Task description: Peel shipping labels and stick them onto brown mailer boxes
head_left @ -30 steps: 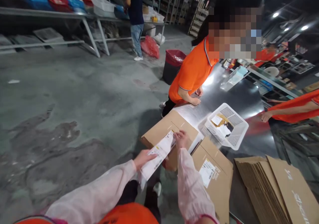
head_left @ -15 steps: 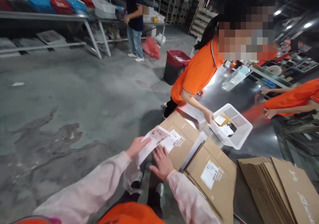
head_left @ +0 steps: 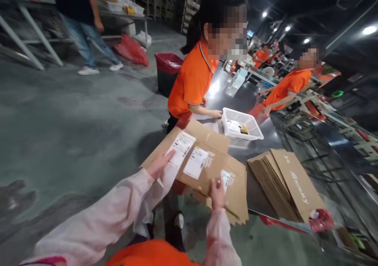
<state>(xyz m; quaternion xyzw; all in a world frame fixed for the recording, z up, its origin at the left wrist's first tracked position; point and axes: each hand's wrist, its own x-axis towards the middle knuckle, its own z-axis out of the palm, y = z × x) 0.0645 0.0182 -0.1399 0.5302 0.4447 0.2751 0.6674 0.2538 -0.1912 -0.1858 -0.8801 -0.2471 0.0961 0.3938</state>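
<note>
Label strip (head_left: 179, 151) over cardboard boxes (head_left: 213, 169)

The left hand (head_left: 161, 165) pinches the strip; the right hand (head_left: 217, 193) curls at the boxes, grip unclear. Boxes overhang the table's (head_left: 256, 195) near edge; floor (head_left: 88, 120) lies left. The strip's print is unreadable.

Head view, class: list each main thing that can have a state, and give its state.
Label strip, held by the left hand
Labelled cardboard, pieces overlapping
Middle label, flat on cardboard
Far-right label, partly covered by the right hand
White basket, open-topped, holding items
Stacked cardboard, flattened
Dark bin, open, lined with red bag
Ceiling light, lit
</note>
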